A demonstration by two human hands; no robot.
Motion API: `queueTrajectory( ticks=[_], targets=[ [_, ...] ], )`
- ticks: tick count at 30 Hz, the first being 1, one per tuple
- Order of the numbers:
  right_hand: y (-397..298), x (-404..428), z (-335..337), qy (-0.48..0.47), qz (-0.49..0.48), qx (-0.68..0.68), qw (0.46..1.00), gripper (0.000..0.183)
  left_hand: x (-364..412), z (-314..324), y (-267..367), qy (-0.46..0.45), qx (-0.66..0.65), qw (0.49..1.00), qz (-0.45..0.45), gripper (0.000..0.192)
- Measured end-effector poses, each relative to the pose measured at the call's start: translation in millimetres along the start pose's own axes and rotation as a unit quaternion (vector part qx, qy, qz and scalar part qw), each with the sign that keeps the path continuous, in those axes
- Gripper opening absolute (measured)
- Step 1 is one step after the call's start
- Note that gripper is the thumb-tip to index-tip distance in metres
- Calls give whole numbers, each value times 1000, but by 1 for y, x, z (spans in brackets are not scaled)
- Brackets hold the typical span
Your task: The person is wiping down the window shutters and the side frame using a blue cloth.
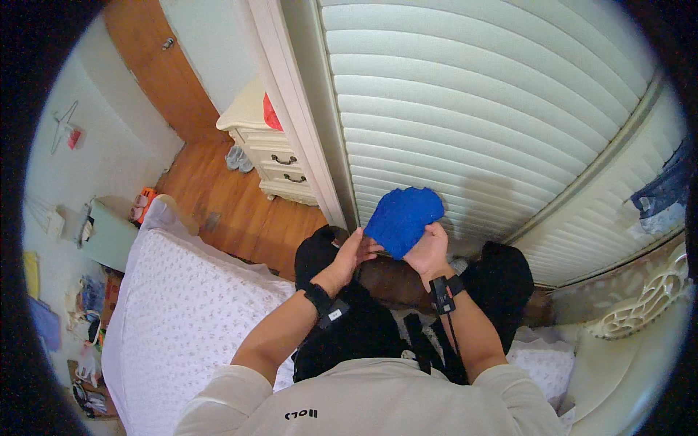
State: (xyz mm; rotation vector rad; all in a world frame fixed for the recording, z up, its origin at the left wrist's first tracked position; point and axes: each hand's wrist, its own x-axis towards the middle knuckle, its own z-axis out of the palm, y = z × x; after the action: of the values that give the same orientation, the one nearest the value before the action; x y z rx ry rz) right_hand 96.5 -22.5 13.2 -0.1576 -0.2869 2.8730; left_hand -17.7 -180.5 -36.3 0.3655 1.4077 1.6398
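Note:
A blue piece of fabric (404,219) with an uneven edge is held up in front of me, above my knees. My right hand (428,246) grips its lower right side, the thumb on top of the cloth. At its lower left corner, my left hand (357,249) pinches the edge between thumb and fingers. Both wrists wear black straps with small devices. Black trousers (349,327) cover my legs, which are spread apart below the cloth.
I sit on a bed with a flowered white sheet (191,305). White louvred doors (463,120) stand close ahead. To the left are a cream drawer cabinet (272,147), grey shoes (239,159) and a brown door (163,71). An ornate headboard (638,305) is at the right.

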Motion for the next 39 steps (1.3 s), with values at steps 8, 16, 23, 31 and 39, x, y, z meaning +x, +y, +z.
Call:
queueTrajectory(
  ticks=[8, 16, 23, 31, 39],
  targets=[
    [-1, -17, 1, 97, 45, -207, 972, 54, -30, 40, 11, -69, -78, 992, 69, 55],
    [-19, -7, -27, 96, 40, -133, 986, 51, -44, 38, 26, -77, -90, 993, 23, 42],
    [-12, -13, -30, 143, -279, -411, 856, 49, -35, 39, 28, 0, -115, 992, 52, 34],
    [33, -21, -20, 13, -108, -428, 897, 55, -20, 51, 16, 26, 116, 987, 110, 39],
    [24, -16, -20, 64, -32, -244, 967, 47, -23, 45, 30, 9, 225, 939, 261, 24]
  ],
)
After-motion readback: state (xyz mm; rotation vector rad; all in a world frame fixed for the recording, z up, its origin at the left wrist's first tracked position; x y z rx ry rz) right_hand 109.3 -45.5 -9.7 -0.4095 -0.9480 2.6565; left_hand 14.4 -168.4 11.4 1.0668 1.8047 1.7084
